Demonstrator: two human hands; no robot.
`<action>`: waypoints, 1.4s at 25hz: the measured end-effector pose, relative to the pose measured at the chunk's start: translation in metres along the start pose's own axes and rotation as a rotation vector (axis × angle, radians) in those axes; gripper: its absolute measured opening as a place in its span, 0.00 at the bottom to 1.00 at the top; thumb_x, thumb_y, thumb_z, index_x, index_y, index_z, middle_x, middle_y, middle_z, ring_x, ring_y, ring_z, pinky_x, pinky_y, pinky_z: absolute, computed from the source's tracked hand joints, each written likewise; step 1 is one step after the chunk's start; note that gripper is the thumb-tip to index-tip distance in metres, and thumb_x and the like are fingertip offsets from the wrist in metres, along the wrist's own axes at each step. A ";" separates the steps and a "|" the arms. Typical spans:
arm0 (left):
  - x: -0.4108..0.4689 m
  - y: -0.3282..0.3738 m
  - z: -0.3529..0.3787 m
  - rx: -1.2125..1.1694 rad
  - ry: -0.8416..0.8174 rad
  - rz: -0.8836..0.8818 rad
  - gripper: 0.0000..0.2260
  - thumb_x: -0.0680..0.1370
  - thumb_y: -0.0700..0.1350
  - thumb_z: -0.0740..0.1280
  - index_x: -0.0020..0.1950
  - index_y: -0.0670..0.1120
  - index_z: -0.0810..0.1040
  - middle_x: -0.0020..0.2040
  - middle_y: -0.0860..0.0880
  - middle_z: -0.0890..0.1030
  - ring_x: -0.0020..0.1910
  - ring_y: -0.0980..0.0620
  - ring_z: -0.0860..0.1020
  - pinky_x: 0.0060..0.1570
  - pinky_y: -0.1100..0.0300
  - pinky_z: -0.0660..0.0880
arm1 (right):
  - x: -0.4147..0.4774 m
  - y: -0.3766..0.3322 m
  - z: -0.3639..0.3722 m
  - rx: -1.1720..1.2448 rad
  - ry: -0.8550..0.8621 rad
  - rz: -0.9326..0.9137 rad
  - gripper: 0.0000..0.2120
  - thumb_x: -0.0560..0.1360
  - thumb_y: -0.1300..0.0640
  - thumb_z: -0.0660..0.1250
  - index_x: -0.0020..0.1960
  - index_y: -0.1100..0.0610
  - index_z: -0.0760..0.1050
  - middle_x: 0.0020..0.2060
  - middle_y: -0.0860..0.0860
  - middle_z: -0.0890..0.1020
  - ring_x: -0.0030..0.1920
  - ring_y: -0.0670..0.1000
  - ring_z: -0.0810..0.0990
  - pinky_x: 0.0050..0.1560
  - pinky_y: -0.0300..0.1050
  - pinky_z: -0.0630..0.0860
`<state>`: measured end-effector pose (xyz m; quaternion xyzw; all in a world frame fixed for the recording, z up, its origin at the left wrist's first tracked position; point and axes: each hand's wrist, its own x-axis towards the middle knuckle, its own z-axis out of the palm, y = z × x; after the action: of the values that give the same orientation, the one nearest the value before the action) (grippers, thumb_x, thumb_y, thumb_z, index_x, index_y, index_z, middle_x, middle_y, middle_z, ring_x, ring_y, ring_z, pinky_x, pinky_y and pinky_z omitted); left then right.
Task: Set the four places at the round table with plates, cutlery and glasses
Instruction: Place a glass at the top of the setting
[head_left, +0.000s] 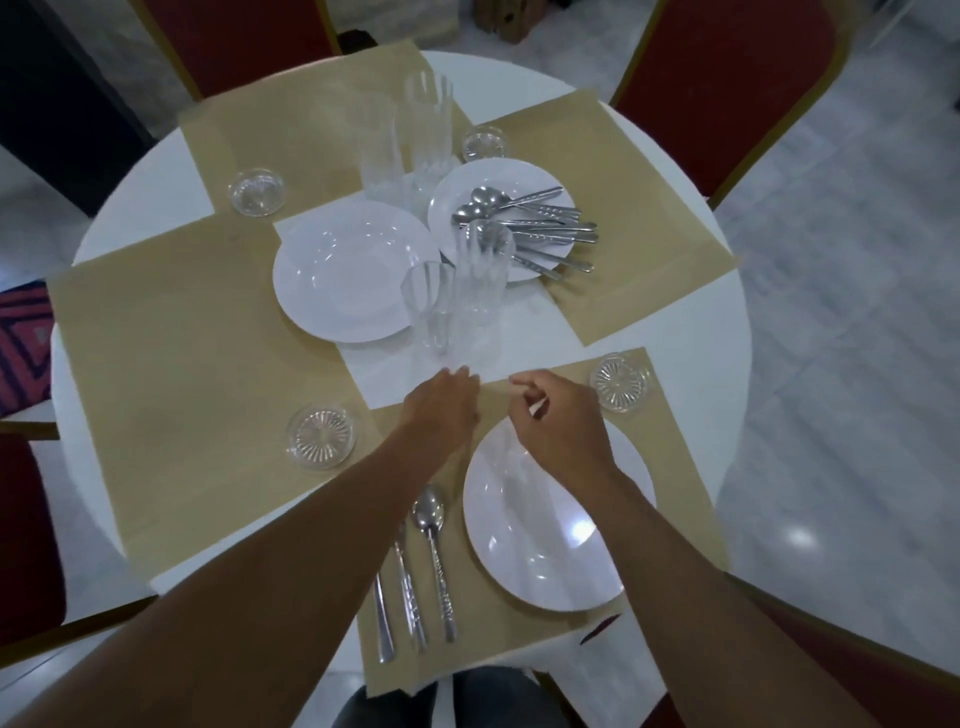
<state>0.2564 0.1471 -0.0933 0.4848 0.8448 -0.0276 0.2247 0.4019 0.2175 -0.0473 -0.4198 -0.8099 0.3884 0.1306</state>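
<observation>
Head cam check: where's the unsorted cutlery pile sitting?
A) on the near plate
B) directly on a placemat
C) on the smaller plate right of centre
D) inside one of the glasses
C: the cutlery pile lies across the smaller plate right of centre. The near plate is bare, with only its own set cutlery beside it on the mat.

From here I count four tall clear ribbed glasses (428, 306), all just beyond the left hand (441, 410). There are three round white plates (353, 270), one beneath the right hand (561, 421) and two beyond both hands. Four small clear glass coasters (322, 438) are out, one on either side of the hands and two well beyond. There are four beige rectangular placemats (156, 364). Three steel cutlery pieces (435, 566) lie behind the left hand; the far heap of cutlery (540, 228) is too tangled to count. Four red cushioned chairs (727, 78) stand around.
</observation>
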 end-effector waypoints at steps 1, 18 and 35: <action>0.005 0.004 0.003 0.014 -0.014 -0.019 0.12 0.77 0.48 0.64 0.58 0.47 0.76 0.56 0.49 0.75 0.57 0.46 0.77 0.44 0.54 0.70 | 0.019 0.000 -0.001 0.029 0.007 0.008 0.13 0.75 0.55 0.68 0.58 0.51 0.83 0.39 0.43 0.83 0.38 0.46 0.82 0.47 0.51 0.82; 0.023 0.012 0.017 -0.067 0.042 -0.196 0.18 0.72 0.53 0.73 0.55 0.44 0.75 0.50 0.45 0.79 0.51 0.44 0.80 0.48 0.55 0.75 | 0.132 -0.013 -0.021 0.216 -0.015 -0.056 0.33 0.66 0.45 0.81 0.68 0.47 0.73 0.58 0.42 0.80 0.54 0.42 0.80 0.55 0.45 0.81; 0.019 0.013 0.011 0.120 0.011 -0.073 0.12 0.77 0.50 0.65 0.55 0.43 0.77 0.53 0.46 0.78 0.53 0.43 0.79 0.47 0.54 0.73 | 0.030 0.084 -0.113 0.229 0.273 0.147 0.34 0.65 0.47 0.83 0.68 0.48 0.76 0.57 0.44 0.84 0.52 0.42 0.84 0.52 0.43 0.84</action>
<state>0.2629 0.1659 -0.1087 0.4663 0.8601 -0.0836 0.1894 0.4931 0.3284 -0.0373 -0.5089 -0.7023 0.4260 0.2575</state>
